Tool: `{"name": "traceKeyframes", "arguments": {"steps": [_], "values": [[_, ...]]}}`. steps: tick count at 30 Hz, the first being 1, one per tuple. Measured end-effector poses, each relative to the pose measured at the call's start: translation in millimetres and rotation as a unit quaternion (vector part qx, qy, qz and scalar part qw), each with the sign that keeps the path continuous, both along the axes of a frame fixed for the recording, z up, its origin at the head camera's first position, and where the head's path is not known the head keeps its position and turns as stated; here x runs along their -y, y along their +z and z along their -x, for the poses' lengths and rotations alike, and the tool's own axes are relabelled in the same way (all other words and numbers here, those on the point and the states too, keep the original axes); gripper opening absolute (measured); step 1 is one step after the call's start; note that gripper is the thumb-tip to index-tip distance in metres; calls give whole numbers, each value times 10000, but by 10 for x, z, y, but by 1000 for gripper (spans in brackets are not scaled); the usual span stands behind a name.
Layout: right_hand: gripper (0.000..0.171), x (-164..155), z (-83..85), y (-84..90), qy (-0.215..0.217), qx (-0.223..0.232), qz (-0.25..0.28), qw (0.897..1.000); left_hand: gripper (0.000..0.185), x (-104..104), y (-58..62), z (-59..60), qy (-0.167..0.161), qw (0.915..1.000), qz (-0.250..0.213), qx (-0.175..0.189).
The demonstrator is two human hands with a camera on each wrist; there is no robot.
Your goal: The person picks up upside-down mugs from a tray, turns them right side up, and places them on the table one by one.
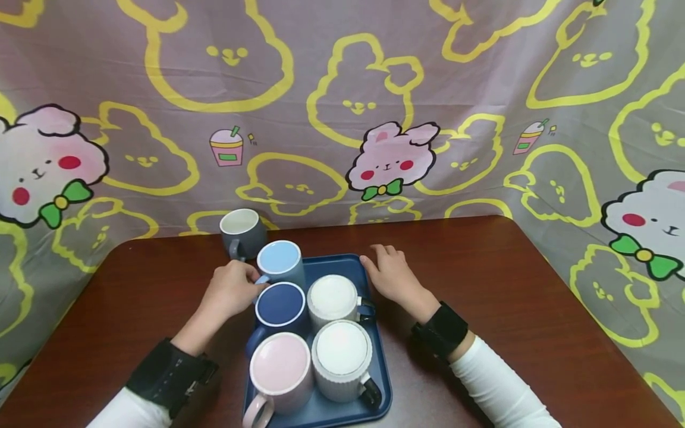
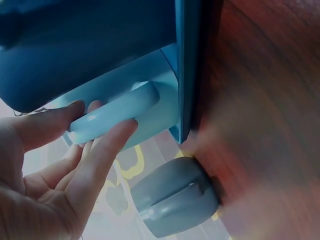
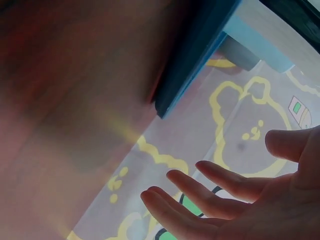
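My left hand [image 1: 232,289] pinches the handle [image 2: 115,112] of the light blue mug [image 1: 279,259], which stands at the far left of the blue tray [image 1: 382,362]. Right in front of it is a dark blue mug [image 1: 280,304], then a pink mug [image 1: 280,364] nearest me. Two white mugs [image 1: 333,295] with black-ended handles fill the tray's right side. My right hand [image 1: 393,276] is beside the tray's far right edge, fingers spread and relaxed, holding nothing; the right wrist view shows its palm and fingers apart from the tray rim.
A grey mug [image 1: 243,233] stands on the brown table [image 1: 471,267] behind the tray's far left corner, close to the light blue mug. A patterned cloth [image 1: 332,89] hangs along the table's back and sides.
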State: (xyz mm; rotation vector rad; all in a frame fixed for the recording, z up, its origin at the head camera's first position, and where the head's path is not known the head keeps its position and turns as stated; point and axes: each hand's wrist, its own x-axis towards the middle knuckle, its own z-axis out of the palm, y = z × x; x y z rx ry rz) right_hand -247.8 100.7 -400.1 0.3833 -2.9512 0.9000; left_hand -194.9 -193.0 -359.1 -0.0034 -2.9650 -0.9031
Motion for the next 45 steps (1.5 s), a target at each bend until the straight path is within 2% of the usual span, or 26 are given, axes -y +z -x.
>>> {"name": "traceKeyframes", "arguments": {"steps": [11, 19, 24, 30, 36, 45], "values": [[54, 74, -38, 142, 65, 24, 289, 9996, 19, 60, -28, 15, 182, 9991, -143, -353], [53, 127, -68, 257, 127, -28, 444, 9989, 20, 54, 33, 12, 235, 9960, -783, -355], [53, 159, -86, 326, 161, 9, 547, 9984, 26, 35, 95, 12, 403, 9916, -1194, -296], [52, 214, -126, 414, 297, 42, 710, 9970, 31, -18, 179, 37, 652, 9787, -1929, -251], [52, 267, -156, 484, 373, 62, 722, 9967, 31, -88, 234, 62, 654, 9606, -2693, -231], [50, 360, -183, 580, 546, 35, 625, 9965, 34, -165, 368, 67, 597, 9441, -3222, -360]]}}
